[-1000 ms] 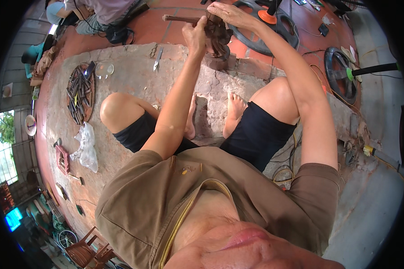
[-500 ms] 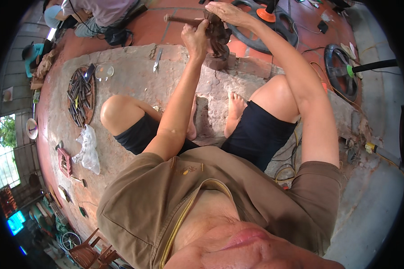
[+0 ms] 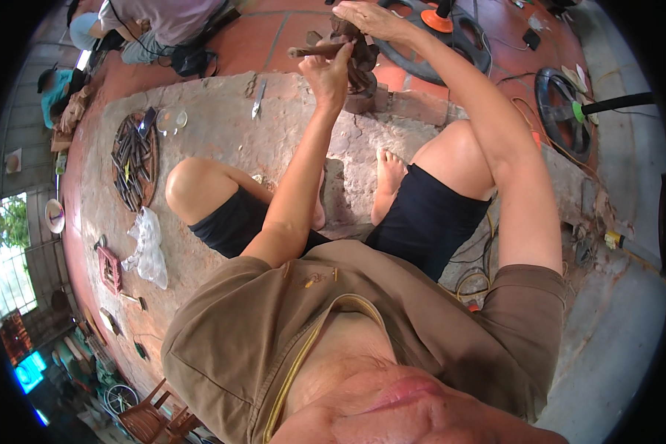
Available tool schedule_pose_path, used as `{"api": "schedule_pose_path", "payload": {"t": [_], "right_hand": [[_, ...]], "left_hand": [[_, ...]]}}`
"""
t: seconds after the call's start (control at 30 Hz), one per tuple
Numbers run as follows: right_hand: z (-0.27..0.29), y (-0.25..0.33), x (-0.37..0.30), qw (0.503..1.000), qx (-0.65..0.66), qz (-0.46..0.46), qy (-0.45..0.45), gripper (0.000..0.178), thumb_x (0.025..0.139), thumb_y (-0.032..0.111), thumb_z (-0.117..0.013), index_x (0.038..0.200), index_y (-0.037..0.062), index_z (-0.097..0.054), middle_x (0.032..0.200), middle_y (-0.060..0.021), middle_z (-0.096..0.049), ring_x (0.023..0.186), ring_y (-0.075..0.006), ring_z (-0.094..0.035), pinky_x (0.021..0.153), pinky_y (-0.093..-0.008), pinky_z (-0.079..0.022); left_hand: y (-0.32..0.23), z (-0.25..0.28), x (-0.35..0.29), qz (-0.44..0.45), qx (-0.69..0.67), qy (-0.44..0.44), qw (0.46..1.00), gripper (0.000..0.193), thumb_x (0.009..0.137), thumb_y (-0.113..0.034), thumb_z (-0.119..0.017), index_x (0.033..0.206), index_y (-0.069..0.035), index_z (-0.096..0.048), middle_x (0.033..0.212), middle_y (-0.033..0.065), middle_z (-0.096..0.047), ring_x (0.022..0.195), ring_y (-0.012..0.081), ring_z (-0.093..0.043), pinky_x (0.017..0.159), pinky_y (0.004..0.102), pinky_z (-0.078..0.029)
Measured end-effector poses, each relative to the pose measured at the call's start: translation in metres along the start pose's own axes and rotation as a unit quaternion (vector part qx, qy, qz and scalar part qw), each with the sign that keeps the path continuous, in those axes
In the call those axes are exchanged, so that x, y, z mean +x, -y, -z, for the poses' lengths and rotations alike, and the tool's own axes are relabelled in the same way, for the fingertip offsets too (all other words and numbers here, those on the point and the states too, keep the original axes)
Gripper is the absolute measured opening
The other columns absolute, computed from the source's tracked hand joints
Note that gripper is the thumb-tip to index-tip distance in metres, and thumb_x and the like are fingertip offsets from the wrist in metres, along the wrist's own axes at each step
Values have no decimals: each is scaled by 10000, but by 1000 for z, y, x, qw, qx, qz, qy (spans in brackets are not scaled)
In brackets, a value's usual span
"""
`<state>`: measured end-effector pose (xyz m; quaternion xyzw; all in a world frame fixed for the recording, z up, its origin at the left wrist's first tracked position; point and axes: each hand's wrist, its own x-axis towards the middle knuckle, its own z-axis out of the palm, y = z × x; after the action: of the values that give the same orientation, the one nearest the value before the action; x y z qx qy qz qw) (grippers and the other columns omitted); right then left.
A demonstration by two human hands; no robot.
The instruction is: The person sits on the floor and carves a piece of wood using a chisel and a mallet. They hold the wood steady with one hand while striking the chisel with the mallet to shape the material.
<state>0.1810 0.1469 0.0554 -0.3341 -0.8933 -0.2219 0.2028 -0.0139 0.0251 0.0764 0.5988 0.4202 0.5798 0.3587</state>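
A dark brown carved figure, apparently wood [image 3: 362, 63], stands upright on a rounded base in front of my feet. My left hand [image 3: 325, 78] is closed round a brown stick-like piece [image 3: 314, 51] at the figure's left side; its near end points left, while its far end is lost against the carving. Over the figure's top lies my right hand [image 3: 374, 18], fingers stretched out and pointing left. What its fingertips touch is partly hidden at the upper edge.
On the stone slab [image 3: 222, 133] lie a knife-like tool [image 3: 259, 98], a round basket of dark chisel-like tools [image 3: 135, 163], a clear plastic bag [image 3: 148, 248] and a small red frame [image 3: 109, 270]. Black wheel-shaped bases [image 3: 566, 111] stand right. Another person [image 3: 155, 22] sits far left.
The stick-like piece and my left hand have shifted slightly right and down. My left wrist has turned a little. My right hand has moved slightly left.
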Motion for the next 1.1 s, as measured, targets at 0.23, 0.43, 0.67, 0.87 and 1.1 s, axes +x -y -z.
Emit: {"api": "schedule_pose_path", "payload": {"t": [0.23, 0.43, 0.67, 0.87, 1.1], "right_hand": [[-1, 3, -4, 998, 28, -49, -9, 426, 977, 135, -442, 1392, 49, -488, 1352, -180, -546, 1240, -321, -546, 1008, -404, -482], [21, 2, -6, 994, 64, -77, 35, 361, 1013, 143, -404, 1346, 58, -513, 1312, -203, -558, 1216, -344, -551, 1010, -404, -470], [60, 20, 4, 981, 173, -60, -66, 239, 979, 86, -438, 1131, -38, -573, 1063, -235, -605, 989, -400, -606, 836, -451, -490], [45, 17, 0, 986, 153, -48, -47, 293, 984, 101, -444, 1204, -40, -578, 1150, -257, -613, 1089, -399, -601, 903, -444, -495], [40, 0, -17, 988, 104, -26, -107, 332, 1021, 214, -414, 1160, -31, -589, 1120, -244, -618, 1061, -389, -602, 887, -437, -471]], "left_hand": [[-17, 7, 3, -54, 97, 2, 994, 229, 766, -247, -795, 711, -45, -702, 658, 34, -616, 684, 211, -549, 824, 390, -326], [-10, -20, 10, -188, 182, -41, 964, 249, 769, -259, -790, 728, -30, -700, 686, 85, -625, 714, 278, -556, 833, 416, -343], [-9, 1, 2, -99, 178, 42, 978, 195, 773, -211, -768, 788, -28, -703, 783, 93, -661, 811, 281, -582, 844, 419, -348], [-11, -15, 9, -185, 205, -29, 961, 168, 794, -186, -745, 791, -21, -718, 763, 96, -688, 761, 276, -616, 857, 413, -355], [-17, -12, 8, -104, 176, 67, 977, 233, 792, -221, -744, 774, 6, -693, 775, 149, -660, 845, 310, -594, 839, 453, -356]]}}
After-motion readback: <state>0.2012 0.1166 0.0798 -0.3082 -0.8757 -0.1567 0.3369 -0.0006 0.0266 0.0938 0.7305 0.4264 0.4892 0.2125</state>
